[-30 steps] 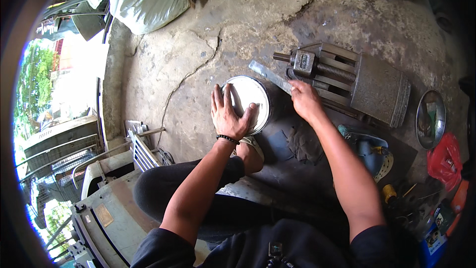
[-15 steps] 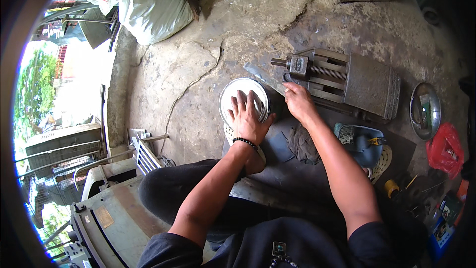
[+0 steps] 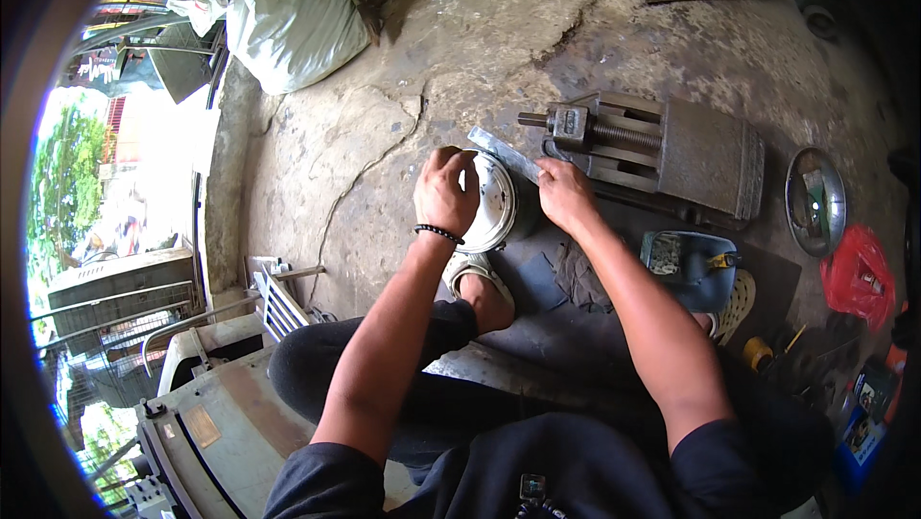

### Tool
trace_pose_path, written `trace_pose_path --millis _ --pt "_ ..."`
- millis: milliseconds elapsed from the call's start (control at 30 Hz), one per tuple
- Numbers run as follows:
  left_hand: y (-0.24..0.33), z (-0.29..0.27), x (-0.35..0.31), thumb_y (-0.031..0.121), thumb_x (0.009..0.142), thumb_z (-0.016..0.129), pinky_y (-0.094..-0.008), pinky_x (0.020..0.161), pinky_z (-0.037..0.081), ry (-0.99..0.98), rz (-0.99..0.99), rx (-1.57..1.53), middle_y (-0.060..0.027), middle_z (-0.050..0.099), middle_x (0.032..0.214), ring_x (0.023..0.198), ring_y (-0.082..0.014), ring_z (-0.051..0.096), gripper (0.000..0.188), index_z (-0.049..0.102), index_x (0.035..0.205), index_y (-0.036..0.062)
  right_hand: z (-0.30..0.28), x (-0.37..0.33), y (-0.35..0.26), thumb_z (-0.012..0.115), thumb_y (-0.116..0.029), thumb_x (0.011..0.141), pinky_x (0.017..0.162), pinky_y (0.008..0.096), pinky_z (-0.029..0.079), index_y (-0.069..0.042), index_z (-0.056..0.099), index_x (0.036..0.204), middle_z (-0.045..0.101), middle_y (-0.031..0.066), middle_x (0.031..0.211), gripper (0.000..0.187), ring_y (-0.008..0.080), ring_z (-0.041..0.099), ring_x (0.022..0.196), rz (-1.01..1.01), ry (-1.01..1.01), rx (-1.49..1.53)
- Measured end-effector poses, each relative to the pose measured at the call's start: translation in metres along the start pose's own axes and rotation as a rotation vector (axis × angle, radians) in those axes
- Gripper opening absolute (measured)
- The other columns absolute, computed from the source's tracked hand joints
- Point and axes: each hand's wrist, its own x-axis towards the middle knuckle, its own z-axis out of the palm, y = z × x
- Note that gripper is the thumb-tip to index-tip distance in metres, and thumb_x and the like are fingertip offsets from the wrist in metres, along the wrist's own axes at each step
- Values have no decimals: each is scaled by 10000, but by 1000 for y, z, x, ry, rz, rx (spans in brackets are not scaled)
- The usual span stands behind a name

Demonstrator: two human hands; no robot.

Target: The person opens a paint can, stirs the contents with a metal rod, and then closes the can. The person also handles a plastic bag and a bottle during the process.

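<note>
- A white sack (image 3: 278, 15) lay at the far left on the cracked concrete floor (image 3: 384, 135), well apart from the hands.
- A grey machine housing (image 3: 221, 423) sat at the lower left, beside the person's bent leg.
- The left hand (image 3: 446, 195) rested on the round metal drum (image 3: 494, 202), fingers curled over its near rim and gripping it; a dark bead bracelet (image 3: 439, 231) circled the wrist.
- The drum stood on the floor just ahead of the sandalled foot (image 3: 477, 284), between the two hands.
- The right hand (image 3: 566, 195) grasped a flat metal file (image 3: 504, 154), fingers closed on it, its blade lying across the drum's top edge.
- A heavy bench vise (image 3: 662, 150) lay just right of that hand.
- A blue tray (image 3: 691, 265), a round shiny lid (image 3: 815, 200) and a red bag (image 3: 859, 279) lay farther right.
</note>
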Motion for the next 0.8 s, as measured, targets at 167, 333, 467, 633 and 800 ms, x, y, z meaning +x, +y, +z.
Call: trace_pose_path --millis 167,333,467,633,800 --pt "2 -6 -1 101 854 616 -389 724 545 -99 74 -30 -123 659 983 831 -313 670 160 719 977 101 -14 26 4 463 -186 936 992 408 464 -28 669 1151 644 211 1198 337 352 600 1148 49 -29 -36" --pt "7 -2 -1 118 847 608 -403 660 532 -406 349 82 -128 615 858 761 -313 647 386 661 1220 203 -3 45 7 472 -166 866 947 417 498 -77 692 1143 674 194 1130 365 370 633 1077 -20 -118 -106" --pt "-2 -7 18 141 850 583 -412 644 549 -482 512 146 -112 629 885 752 -307 658 376 655 1214 201 3 45 10 481 -143 879 878 379 494 -5 675 1141 672 185 1038 354 309 630 974 -122 -149 17" --pt "-4 -13 31 168 854 579 -421 663 552 -599 583 159 -103 639 931 809 -317 668 353 637 1202 159 11 41 21 510 -109 924 638 270 448 7 652 1190 604 10 778 323 94 522 673 73 9 325" --pt "4 -16 41 248 860 586 -444 664 548 -598 629 147 -111 632 888 782 -332 666 239 636 1058 124 -1 16 25 505 -98 935 568 265 453 2 613 1136 593 27 753 250 98 547 638 201 -20 489"
